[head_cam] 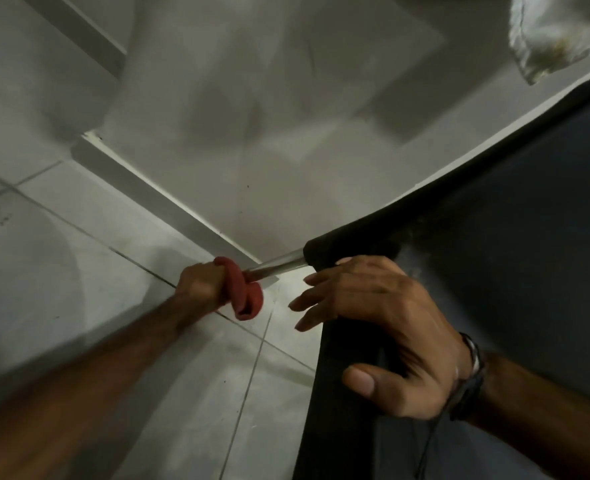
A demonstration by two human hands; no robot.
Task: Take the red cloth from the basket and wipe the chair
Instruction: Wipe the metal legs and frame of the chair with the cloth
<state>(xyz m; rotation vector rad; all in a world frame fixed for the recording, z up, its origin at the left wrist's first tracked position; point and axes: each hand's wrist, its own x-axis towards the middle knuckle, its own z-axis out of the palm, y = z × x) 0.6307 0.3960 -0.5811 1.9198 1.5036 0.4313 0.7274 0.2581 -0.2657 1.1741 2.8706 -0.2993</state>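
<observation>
Nearest the head camera, the right hand (387,327) rests on the dark padded chair (494,271), thumb hooked over its near edge and fingers (316,301) spread loosely past the corner, steadying rather than clamping; a dark watch (468,379) circles the wrist. Farther out, the left hand (201,284), forearm stretched low toward the pale tiled floor (79,271), is closed in a fist around the cloth (245,292), which is bunched into a red roll wrapped about the chair's bare metal leg (279,265), just below the padding. The view is blurred, so the cloth's weave cannot be made out. No basket is in sight. Judging from its soft folds, the cloth is light and limp and conforms to the thin tube, so a full-fist hold around cloth and leg together suits sliding it along; the smooth metal probably offers little resistance. The chair looks light enough to shift, hence the bracing hand at the seat corner.
</observation>
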